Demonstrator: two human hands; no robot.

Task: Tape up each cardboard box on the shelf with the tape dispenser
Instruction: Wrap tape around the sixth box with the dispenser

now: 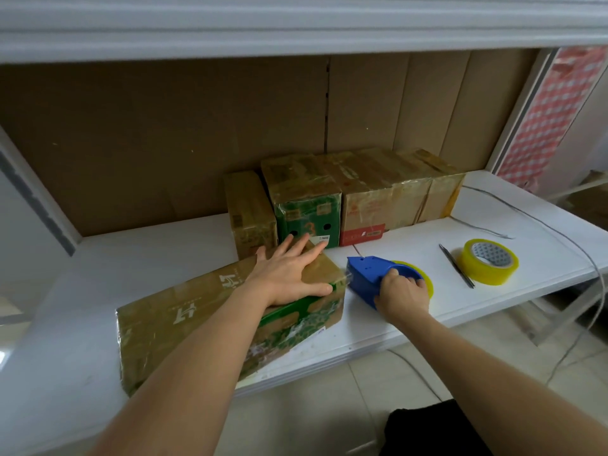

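A: Head view, quick pass. My left hand (pixel 289 274) lies flat, fingers spread, palm pressing the top of the big cardboard box (pixel 210 324) at centre-left of the frame, thumb hooked over its near right edge.

B: Right one?

A: My right hand (pixel 403 296) is curled round the blue tape dispenser (pixel 368 274), just right of centre. Its nose sits right at the box's right end; touching or not, can't tell. Yellow roll loaded in it.

B: Box state?

A: Lying lengthwise on the white shelf (pixel 493 225), shiny tape over its top, green print on the near side.

B: Other boxes?

A: Row at the back, centre frame, against the brown cardboard backing: small brown box (pixel 250 212), green-fronted box (pixel 306 205), red-banded box (pixel 371 199), and another brown box (pixel 441 189) at the right end. All glossy with tape.

B: Loose stuff?

A: Spare tape roll (pixel 489 261) at right, lying flat. Pen (pixel 456 265) just left of it. Thin cable (pixel 526 215) trailing along the shelf, right side.
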